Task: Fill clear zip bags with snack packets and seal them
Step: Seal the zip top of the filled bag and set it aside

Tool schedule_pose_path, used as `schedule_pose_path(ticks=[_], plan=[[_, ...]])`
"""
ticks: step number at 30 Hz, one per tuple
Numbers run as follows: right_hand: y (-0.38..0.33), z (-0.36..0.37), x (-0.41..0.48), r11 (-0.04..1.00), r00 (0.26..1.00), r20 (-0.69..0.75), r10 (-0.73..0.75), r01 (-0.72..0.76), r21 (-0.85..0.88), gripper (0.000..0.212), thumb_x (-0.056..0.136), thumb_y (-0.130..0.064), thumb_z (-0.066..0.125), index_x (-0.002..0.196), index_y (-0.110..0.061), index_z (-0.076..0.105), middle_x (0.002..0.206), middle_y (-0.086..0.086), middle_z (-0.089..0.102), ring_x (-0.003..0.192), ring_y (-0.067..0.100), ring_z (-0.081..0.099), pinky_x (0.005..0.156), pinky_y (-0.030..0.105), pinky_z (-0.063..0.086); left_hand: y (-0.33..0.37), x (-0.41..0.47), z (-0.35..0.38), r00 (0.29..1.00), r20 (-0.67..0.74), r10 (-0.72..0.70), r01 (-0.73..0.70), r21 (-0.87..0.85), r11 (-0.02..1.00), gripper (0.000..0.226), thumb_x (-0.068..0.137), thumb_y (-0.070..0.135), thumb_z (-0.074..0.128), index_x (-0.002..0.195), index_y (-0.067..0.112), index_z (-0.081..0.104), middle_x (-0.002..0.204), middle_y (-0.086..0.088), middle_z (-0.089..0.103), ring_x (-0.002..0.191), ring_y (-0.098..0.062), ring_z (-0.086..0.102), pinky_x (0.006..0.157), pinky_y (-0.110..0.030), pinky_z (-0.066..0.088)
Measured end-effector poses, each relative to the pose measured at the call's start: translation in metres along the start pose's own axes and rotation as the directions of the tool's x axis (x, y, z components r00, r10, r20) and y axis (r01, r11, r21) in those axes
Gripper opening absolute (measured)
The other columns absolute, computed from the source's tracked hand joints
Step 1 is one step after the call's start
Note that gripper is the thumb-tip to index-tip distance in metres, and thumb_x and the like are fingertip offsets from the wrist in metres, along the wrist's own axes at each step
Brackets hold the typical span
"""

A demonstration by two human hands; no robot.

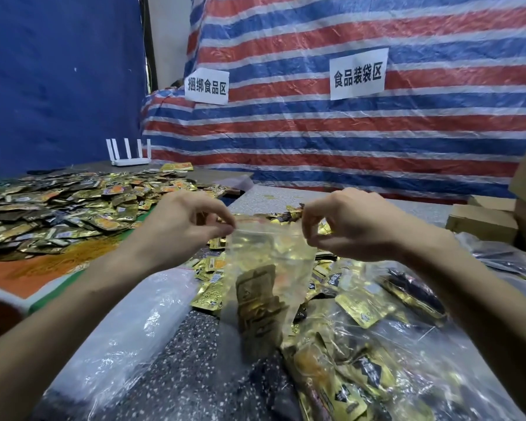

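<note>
Head view: both hands, left hand [189, 220] and right hand [346, 223], pinch the top corners of a zip bag [268, 268] already holding packets [257, 299]. Looks like sealing's next, with loads of loose packets [58, 208] left on the surface [195, 344].

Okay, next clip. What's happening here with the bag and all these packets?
A person holds a clear zip bag above the table, the left hand and right hand each pinching its top edge at opposite ends. Several gold snack packets sit in its lower half. Whether the zip is closed cannot be told. Loose packets are heaped on the left, and filled bags lie at the lower right.
</note>
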State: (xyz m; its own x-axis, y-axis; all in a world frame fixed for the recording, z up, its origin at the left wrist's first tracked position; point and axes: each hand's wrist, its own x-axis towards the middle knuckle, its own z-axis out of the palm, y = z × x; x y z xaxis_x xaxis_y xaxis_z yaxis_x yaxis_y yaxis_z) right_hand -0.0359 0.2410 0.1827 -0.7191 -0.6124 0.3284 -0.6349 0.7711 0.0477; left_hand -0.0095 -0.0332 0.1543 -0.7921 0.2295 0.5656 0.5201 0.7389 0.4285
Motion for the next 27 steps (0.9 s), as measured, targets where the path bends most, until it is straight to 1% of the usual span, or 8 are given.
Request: schedule_pose_path(ticks=[3,7,10,15,17,20,24,27], plan=[[-0.005,-0.005,-0.004,0.998,0.999,0.047,-0.028,0.026,0.058,0.011,0.085,-0.043,0.069,0.085,-0.033,0.066,0.094,-0.019,0.061,0.086,0.003,0.057,0.068,0.033,0.047,-0.001,-0.003,0.001,0.999,0.029,-0.016,0.019,-0.082,0.996,0.016,0.090,0.013,0.071,0.080,0.026,0.073,0.066,0.004,0.068,0.056,-0.006,0.060,0.053,-0.016,0.044],[-0.006,0.005,-0.008,0.982,0.978,0.204,-0.053,0.015,0.187,0.015,0.090,-0.041,0.068,0.091,-0.026,0.064,0.091,-0.013,0.065,0.083,0.000,0.060,0.068,0.020,0.047,-0.007,-0.013,0.005,0.976,0.204,-0.081,0.120,-0.185,0.975,0.015,0.094,0.004,0.061,0.083,0.014,0.064,0.072,-0.007,0.071,0.066,-0.017,0.069,0.067,-0.035,0.060],[-0.004,0.011,-0.011,0.966,0.965,0.250,-0.083,0.016,0.258,0.018,0.089,-0.041,0.069,0.089,-0.023,0.063,0.091,-0.009,0.065,0.082,0.003,0.060,0.075,0.026,0.052,-0.010,-0.020,0.001,0.961,0.270,-0.058,0.121,-0.223,0.967,0.008,0.090,0.008,0.069,0.083,0.011,0.067,0.074,-0.009,0.072,0.069,-0.022,0.071,0.071,-0.039,0.060],[-0.006,0.010,-0.013,0.920,0.946,0.290,-0.142,0.019,0.392,0.013,0.086,-0.028,0.073,0.087,-0.018,0.064,0.120,-0.021,0.059,0.107,-0.004,0.056,0.094,0.030,0.052,-0.011,-0.023,-0.009,0.963,0.270,-0.003,0.064,-0.216,0.974,0.004,0.086,0.015,0.075,0.084,0.016,0.072,0.079,-0.003,0.071,0.076,-0.022,0.069,0.074,-0.045,0.058],[-0.007,0.010,-0.014,0.907,0.935,0.325,-0.143,-0.007,0.420,0.015,0.085,-0.021,0.073,0.097,-0.014,0.067,0.105,-0.022,0.064,0.097,-0.001,0.062,0.090,0.036,0.055,-0.011,-0.023,-0.012,0.972,0.237,0.003,0.047,-0.205,0.978,0.003,0.084,0.017,0.076,0.085,0.020,0.075,0.081,0.000,0.072,0.078,-0.018,0.069,0.077,-0.041,0.058],[-0.009,0.009,-0.014,0.889,0.925,0.350,-0.146,-0.033,0.458,0.011,0.085,-0.023,0.075,0.093,-0.020,0.068,0.092,-0.001,0.070,0.083,0.013,0.068,0.078,0.044,0.058,-0.012,-0.023,-0.014,0.981,0.194,0.007,0.034,-0.205,0.978,0.012,0.083,0.009,0.077,0.085,0.020,0.077,0.079,0.000,0.074,0.074,-0.016,0.070,0.073,-0.034,0.059],[-0.004,0.008,-0.017,0.909,0.945,0.304,-0.120,-0.018,0.415,0.008,0.084,-0.027,0.077,0.087,-0.030,0.071,0.089,-0.008,0.071,0.080,0.004,0.067,0.077,0.034,0.058,-0.016,-0.026,-0.014,0.993,0.111,-0.032,0.057,-0.228,0.972,0.023,0.077,0.004,0.080,0.095,0.018,0.075,0.078,-0.002,0.074,0.072,-0.013,0.071,0.070,-0.024,0.058],[0.001,0.006,-0.019,0.895,0.980,0.196,-0.039,-0.052,0.442,0.018,0.084,-0.015,0.078,0.084,-0.033,0.075,0.086,-0.015,0.074,0.080,-0.002,0.069,0.077,0.019,0.057,-0.022,-0.026,-0.013,0.989,0.062,-0.137,0.148,-0.259,0.955,0.026,0.074,0.004,0.082,0.095,0.017,0.074,0.077,-0.003,0.075,0.069,-0.016,0.073,0.066,-0.021,0.058]])
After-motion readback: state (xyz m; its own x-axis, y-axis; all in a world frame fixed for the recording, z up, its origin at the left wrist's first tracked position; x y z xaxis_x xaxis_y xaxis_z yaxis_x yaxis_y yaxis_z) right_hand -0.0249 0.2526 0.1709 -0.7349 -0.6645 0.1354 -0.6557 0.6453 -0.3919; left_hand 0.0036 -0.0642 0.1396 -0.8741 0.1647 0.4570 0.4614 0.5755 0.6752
